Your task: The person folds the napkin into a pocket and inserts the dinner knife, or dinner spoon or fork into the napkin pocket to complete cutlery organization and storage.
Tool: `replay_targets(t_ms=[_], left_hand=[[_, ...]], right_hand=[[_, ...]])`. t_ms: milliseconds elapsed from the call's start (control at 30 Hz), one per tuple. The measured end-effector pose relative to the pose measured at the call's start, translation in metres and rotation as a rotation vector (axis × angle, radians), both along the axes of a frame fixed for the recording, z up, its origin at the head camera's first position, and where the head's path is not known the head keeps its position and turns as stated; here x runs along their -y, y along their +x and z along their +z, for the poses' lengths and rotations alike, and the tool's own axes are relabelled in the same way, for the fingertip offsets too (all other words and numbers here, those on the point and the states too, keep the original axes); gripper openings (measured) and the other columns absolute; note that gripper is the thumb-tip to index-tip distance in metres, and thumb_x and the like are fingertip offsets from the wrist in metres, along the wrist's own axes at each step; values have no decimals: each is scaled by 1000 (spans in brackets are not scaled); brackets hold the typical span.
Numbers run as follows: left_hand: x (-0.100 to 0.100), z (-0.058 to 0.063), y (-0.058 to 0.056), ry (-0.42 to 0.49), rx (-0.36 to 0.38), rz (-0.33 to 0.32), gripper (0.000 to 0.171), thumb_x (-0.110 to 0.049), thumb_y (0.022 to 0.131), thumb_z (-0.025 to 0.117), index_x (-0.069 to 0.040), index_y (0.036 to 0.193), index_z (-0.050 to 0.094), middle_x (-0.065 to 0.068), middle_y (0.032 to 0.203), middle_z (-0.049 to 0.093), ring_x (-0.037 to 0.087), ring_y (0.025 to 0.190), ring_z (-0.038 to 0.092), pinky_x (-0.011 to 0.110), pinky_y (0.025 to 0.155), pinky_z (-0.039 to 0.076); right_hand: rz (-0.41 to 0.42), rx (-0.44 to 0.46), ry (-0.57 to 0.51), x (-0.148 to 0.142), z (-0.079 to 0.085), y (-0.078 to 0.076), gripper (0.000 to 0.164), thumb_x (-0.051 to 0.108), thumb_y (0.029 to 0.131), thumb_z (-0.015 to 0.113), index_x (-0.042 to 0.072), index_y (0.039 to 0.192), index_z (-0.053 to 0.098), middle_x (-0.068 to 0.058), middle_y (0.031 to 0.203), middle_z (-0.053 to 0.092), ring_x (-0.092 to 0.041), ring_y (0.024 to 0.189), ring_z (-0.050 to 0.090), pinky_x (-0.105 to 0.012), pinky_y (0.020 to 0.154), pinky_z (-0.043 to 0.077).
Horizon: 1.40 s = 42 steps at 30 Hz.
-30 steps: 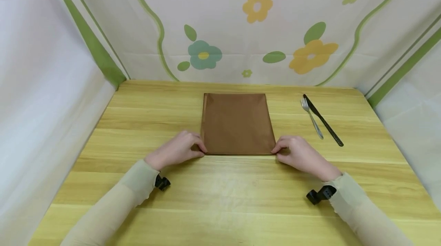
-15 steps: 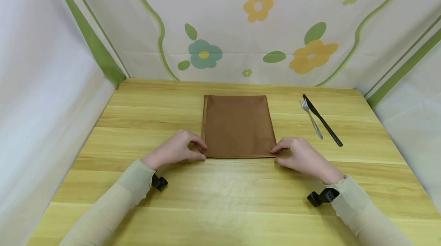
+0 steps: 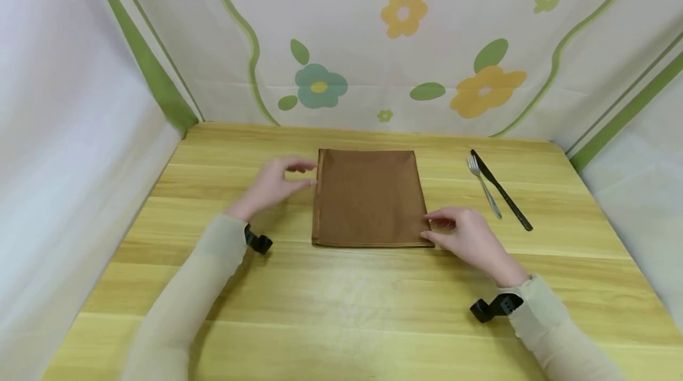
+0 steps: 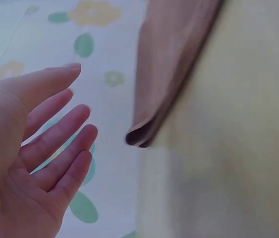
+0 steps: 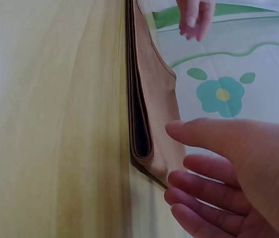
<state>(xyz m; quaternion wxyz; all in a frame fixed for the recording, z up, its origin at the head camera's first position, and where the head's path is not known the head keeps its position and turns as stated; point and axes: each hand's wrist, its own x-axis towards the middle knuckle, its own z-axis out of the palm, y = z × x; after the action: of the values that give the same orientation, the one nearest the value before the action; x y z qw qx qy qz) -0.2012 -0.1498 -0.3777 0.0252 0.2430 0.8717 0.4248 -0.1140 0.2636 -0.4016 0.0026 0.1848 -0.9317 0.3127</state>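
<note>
A brown folded cloth napkin (image 3: 368,197) lies as a square in the middle of the wooden table. My left hand (image 3: 274,185) hovers beside the napkin's left edge, thumb and fingers apart. In the left wrist view its fingers (image 4: 62,134) are spread loosely, with a gap between them and the napkin's folded corner (image 4: 151,114). Over the near right corner is my right hand (image 3: 464,236), its thumb and fingers parted. The right wrist view shows the stacked layers of the napkin (image 5: 151,94) at that corner, with nothing pinched between thumb and fingers.
To the right of the napkin lie a silver fork (image 3: 484,186) and a black knife (image 3: 501,190), side by side at a slant. White curtains with a flower print (image 3: 347,25) stand behind and along both sides of the table (image 3: 352,310).
My left hand has let go of the near left corner and moved away from me along the left edge. The right hand's fingers have parted from the near right corner. The napkin has shifted slightly nearer.
</note>
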Motion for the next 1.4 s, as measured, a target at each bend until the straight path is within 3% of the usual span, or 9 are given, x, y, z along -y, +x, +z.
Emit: replay_targets(t_ms=[167,267,467,600,867,1400], left_hand=[[-9,13,-35,44,-26,61,40,-23,95,76,-8,132,68,9,127,68,30,115,62,48,102,47],[-12,13,-53,68,-30,79,40,-22,95,76,-9,132,68,7,126,68,30,114,63,45,100,48],[-17,3,-78,86,46,113,41,-23,96,75,-11,134,67,6,130,66,25,113,62,39,97,49],[-19,-7,-90,89,98,117,41,-20,96,75,-9,134,66,13,131,65,26,112,61,39,96,50],[-26,-24,-102,-5,152,93,45,-20,96,74,-2,137,63,17,132,63,31,116,59,43,98,49],[-39,-35,-101,-116,126,87,36,-4,95,73,3,130,67,15,121,69,27,106,63,39,92,51]], right_hand=[[-96,28,-39,-3,-4,2,39,26,84,88,1,112,76,-8,97,75,-18,83,71,-32,71,59],[-131,37,-49,-3,-5,4,40,29,83,88,2,109,76,-5,93,75,-16,80,70,-28,69,58],[-168,50,-68,-1,-7,8,38,28,81,90,2,106,77,-1,86,74,-14,73,69,-26,65,56],[-187,64,-77,0,-7,11,35,27,80,90,3,102,78,2,83,73,-13,71,68,-25,62,55],[-209,96,-93,3,-9,18,29,25,80,91,5,97,79,3,79,71,-12,69,67,-24,61,55],[-247,147,-11,4,-7,18,30,36,82,88,9,91,79,5,74,66,-12,67,59,-27,60,48]])
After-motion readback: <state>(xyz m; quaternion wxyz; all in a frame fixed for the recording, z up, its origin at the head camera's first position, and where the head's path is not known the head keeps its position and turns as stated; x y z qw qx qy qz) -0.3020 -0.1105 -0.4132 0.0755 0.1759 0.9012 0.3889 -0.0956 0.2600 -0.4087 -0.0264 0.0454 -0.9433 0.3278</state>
